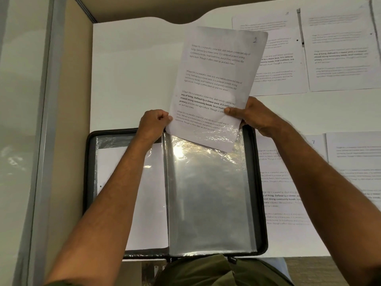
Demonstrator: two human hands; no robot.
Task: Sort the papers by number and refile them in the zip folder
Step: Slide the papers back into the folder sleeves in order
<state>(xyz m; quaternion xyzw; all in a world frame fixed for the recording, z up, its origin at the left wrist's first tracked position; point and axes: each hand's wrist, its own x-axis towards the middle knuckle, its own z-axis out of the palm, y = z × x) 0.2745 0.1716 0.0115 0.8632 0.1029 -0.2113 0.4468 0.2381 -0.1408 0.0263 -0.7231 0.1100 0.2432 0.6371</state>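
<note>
White desk (132,79), both hands pinching sheet (216,79) (seemingly numbered 2)

I see a matt printed paper sheet (218,79), glossy crinkled clear plastic sleeve (208,193) glaring, black folder (260,182) edge looking like fabric, smooth matt white desk (132,69).
</note>
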